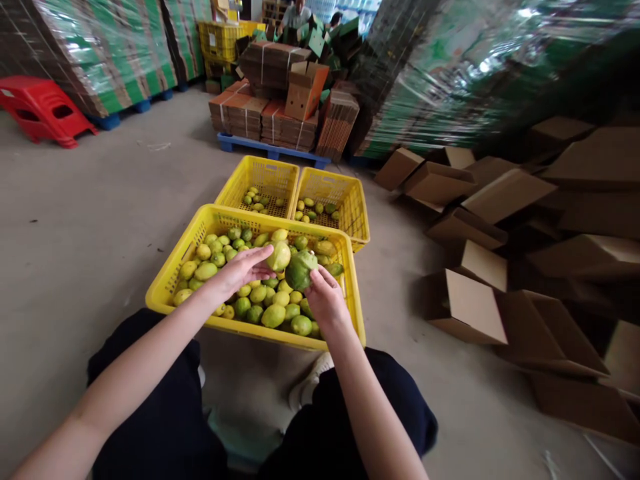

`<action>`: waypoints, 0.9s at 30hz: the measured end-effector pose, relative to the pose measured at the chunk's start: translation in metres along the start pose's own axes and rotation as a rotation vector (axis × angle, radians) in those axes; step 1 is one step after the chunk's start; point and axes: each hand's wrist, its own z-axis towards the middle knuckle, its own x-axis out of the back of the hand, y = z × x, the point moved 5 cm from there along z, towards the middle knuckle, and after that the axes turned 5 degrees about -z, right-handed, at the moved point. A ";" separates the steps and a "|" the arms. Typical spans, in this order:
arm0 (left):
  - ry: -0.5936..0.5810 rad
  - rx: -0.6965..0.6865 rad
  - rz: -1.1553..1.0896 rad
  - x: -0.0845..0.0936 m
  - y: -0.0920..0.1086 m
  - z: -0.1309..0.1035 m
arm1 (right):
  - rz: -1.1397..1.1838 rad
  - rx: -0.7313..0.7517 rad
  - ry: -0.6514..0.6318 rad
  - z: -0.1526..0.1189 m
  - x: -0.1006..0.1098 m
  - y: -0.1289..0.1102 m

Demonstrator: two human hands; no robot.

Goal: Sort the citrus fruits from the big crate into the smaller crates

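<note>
My left hand (249, 267) is closed on a yellow-green lemon (279, 256), its fingers partly behind the fruit. Beside it, my right hand (324, 293) grips a larger, knobbly green lemon (301, 270) by its right side. The two fruits are close together, above a wide yellow crate (250, 212). Many lemons in yellow and green shades lie in that crate, among them a pale green lemon (274, 316) near its front side.
Behind stand two smaller yellow crates, the left crate (227, 190) and right crate (364, 207), each with several lemons. Open cardboard boxes (475, 307) lie scattered at right. Bundled cartons (240, 110) rest on a blue pallet (273, 151). A red stool (47, 110) is far left; a person (297, 15) is at the back.
</note>
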 end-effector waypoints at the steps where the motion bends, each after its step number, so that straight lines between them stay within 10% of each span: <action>1: 0.003 0.007 -0.006 0.001 -0.001 0.000 | 0.009 -0.020 0.003 0.000 0.001 0.001; 27: 0.073 0.175 0.000 0.003 -0.011 0.003 | 0.117 -0.529 -0.007 -0.004 -0.009 0.014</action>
